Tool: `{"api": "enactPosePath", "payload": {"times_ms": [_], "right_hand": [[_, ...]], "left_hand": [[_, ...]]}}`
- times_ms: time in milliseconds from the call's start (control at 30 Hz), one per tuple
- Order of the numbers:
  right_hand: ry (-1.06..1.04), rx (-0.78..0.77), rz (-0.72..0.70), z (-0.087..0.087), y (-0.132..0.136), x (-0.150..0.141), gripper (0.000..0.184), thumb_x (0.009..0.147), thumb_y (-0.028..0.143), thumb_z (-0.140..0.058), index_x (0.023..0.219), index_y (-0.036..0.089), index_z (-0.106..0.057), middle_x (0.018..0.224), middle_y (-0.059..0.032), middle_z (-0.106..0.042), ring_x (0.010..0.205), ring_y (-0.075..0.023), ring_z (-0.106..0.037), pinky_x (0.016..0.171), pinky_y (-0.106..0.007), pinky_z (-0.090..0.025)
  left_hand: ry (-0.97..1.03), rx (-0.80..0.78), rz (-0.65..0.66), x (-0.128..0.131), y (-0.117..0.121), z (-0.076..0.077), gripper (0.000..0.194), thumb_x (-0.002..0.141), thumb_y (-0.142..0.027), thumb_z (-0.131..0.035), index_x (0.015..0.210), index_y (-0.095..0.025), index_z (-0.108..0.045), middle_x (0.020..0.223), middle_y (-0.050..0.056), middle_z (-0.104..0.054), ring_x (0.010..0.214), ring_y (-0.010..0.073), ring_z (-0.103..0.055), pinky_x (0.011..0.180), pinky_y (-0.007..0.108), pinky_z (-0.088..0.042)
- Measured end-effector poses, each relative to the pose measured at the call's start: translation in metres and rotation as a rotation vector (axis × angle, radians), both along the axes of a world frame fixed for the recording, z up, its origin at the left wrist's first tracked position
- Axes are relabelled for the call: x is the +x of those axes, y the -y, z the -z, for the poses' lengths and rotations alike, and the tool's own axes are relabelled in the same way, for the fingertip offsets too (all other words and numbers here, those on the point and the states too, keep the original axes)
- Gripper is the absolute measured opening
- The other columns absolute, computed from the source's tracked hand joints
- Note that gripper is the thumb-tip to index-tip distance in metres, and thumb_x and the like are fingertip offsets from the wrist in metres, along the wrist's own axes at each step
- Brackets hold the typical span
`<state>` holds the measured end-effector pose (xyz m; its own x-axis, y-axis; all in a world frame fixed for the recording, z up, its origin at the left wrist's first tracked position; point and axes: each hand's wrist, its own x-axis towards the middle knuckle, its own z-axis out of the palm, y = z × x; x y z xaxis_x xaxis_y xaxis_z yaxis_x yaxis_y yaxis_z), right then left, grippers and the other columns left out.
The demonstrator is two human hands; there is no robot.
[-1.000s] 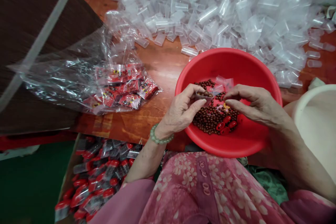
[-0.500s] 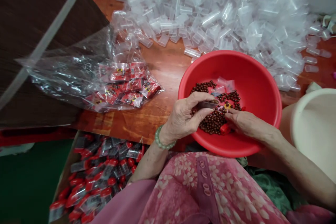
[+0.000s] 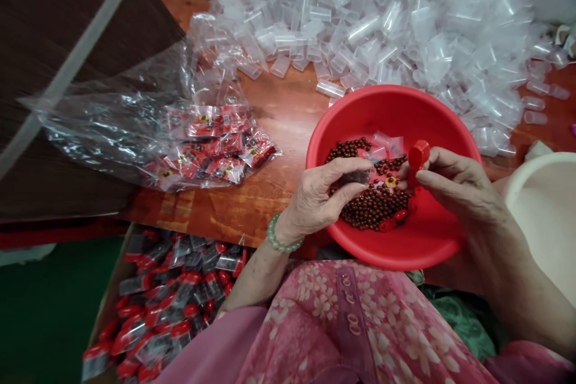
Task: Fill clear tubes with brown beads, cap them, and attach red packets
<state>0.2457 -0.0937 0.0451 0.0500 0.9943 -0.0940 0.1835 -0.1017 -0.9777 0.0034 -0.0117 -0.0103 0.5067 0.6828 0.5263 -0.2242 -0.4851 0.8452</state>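
Right hand (image 3: pixel 465 186) had just raised a red cap (image 3: pixel 419 155), pinched, over the red basin's (image 3: pixel 400 111) right half. Left hand (image 3: pixel 317 198) kept a clear tube (image 3: pixel 355 177) pinched over its left half; both pieces were now held.

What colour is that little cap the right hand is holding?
Red: the cap in the right hand, best seen in the head view.

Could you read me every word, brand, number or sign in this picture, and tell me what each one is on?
No text can be read here.
Red packets in the clear plastic bag: printed, but too small and blurred to read.
Red cap in the right hand: no readable marking.
Clear tube in the left hand: no readable marking.
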Motion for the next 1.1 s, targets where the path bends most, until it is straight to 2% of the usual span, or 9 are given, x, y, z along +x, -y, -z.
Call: {"api": "enactPosePath", "payload": {"times_ms": [167, 267, 333, 433, 500, 667, 833, 967, 1100], "right_hand": [[-0.065, 0.015, 0.041, -0.001, -0.005, -0.009, 0.042, 0.082, 0.042, -0.085, 0.116, 0.029, -0.063, 0.095, -0.0013, -0.073, 0.075, -0.0166, -0.071, 0.072, -0.032, -0.061], [0.011, 0.045, 0.014, -0.003, -0.008, -0.014, 0.029, 0.086, 0.042, -0.081, 0.111, 0.028, -0.072, 0.100, -0.0026, -0.074, 0.082, -0.0163, -0.070, 0.074, -0.029, -0.059], [0.069, 0.113, -0.006, -0.006, -0.010, -0.016, 0.017, 0.091, 0.038, -0.076, 0.105, 0.029, -0.077, 0.105, -0.0026, -0.074, 0.095, -0.0172, -0.070, 0.085, -0.030, -0.057], [0.165, 0.193, -0.031, -0.012, -0.013, -0.015, 0.013, 0.096, 0.034, -0.069, 0.104, 0.031, -0.079, 0.109, -0.0021, -0.074, 0.110, -0.0190, -0.067, 0.104, -0.035, -0.051], [0.215, 0.172, -0.055, -0.016, -0.016, -0.012, 0.015, 0.096, 0.036, -0.068, 0.104, 0.030, -0.080, 0.107, -0.0028, -0.074, 0.108, -0.0204, -0.068, 0.106, -0.038, -0.050], [0.246, 0.095, -0.156, -0.022, -0.026, -0.012, 0.025, 0.086, 0.044, -0.079, 0.104, 0.025, -0.079, 0.097, -0.0040, -0.076, 0.097, -0.0209, -0.069, 0.094, -0.038, -0.056], [0.078, 0.129, -0.017, -0.021, -0.038, -0.027, 0.036, 0.076, 0.046, -0.088, 0.099, 0.025, -0.070, 0.097, -0.0030, -0.072, 0.084, -0.0169, -0.069, 0.077, -0.031, -0.058], [0.063, 0.192, 0.049, -0.016, -0.040, -0.039, 0.029, 0.086, 0.050, -0.079, 0.099, 0.027, -0.066, 0.092, -0.0021, -0.067, 0.081, -0.0165, -0.066, 0.075, -0.031, -0.057], [0.209, 0.215, -0.118, -0.023, -0.039, -0.042, 0.027, 0.100, 0.049, -0.060, 0.107, 0.026, -0.071, 0.089, -0.0040, -0.066, 0.075, -0.0170, -0.064, 0.076, -0.035, -0.056]], "left_hand": [[-0.013, 0.056, 0.073, 0.000, -0.003, -0.003, 0.029, 0.098, -0.022, -0.064, 0.127, -0.021, -0.070, 0.115, 0.008, -0.079, 0.093, 0.0164, -0.077, 0.093, 0.032, -0.064], [-0.041, -0.035, 0.087, 0.000, -0.001, -0.003, 0.052, 0.097, -0.026, -0.066, 0.148, -0.024, -0.054, 0.112, 0.007, -0.078, 0.092, 0.0166, -0.077, 0.093, 0.032, -0.064], [-0.036, -0.132, 0.082, 0.000, 0.001, -0.003, 0.064, 0.096, -0.030, -0.068, 0.154, -0.024, -0.043, 0.111, 0.008, -0.078, 0.094, 0.0176, -0.077, 0.092, 0.031, -0.063], [-0.023, -0.230, 0.060, -0.001, 0.002, -0.003, 0.054, 0.095, -0.036, -0.070, 0.143, -0.021, -0.050, 0.111, 0.009, -0.076, 0.095, 0.0184, -0.077, 0.088, 0.030, -0.063], [-0.016, -0.247, 0.072, -0.001, 0.001, -0.004, 0.040, 0.095, -0.038, -0.071, 0.127, -0.019, -0.058, 0.108, 0.009, -0.076, 0.093, 0.0175, -0.077, 0.086, 0.029, -0.063], [-0.006, -0.192, 0.123, -0.002, -0.003, -0.005, 0.027, 0.095, -0.033, -0.071, 0.117, -0.018, -0.063, 0.105, 0.007, -0.078, 0.094, 0.0154, -0.077, 0.085, 0.026, -0.061], [-0.016, -0.185, 0.148, -0.002, -0.004, -0.007, 0.026, 0.096, -0.030, -0.069, 0.117, -0.018, -0.065, 0.101, 0.006, -0.078, 0.091, 0.0154, -0.076, 0.084, 0.026, -0.061], [-0.020, -0.274, 0.145, -0.001, -0.003, -0.010, 0.028, 0.097, -0.035, -0.068, 0.117, -0.017, -0.064, 0.103, 0.007, -0.078, 0.089, 0.0146, -0.074, 0.082, 0.026, -0.060], [-0.022, -0.358, 0.181, -0.001, -0.004, -0.013, 0.030, 0.098, -0.039, -0.064, 0.119, -0.017, -0.062, 0.100, 0.006, -0.077, 0.085, 0.0141, -0.072, 0.079, 0.026, -0.059]]}}
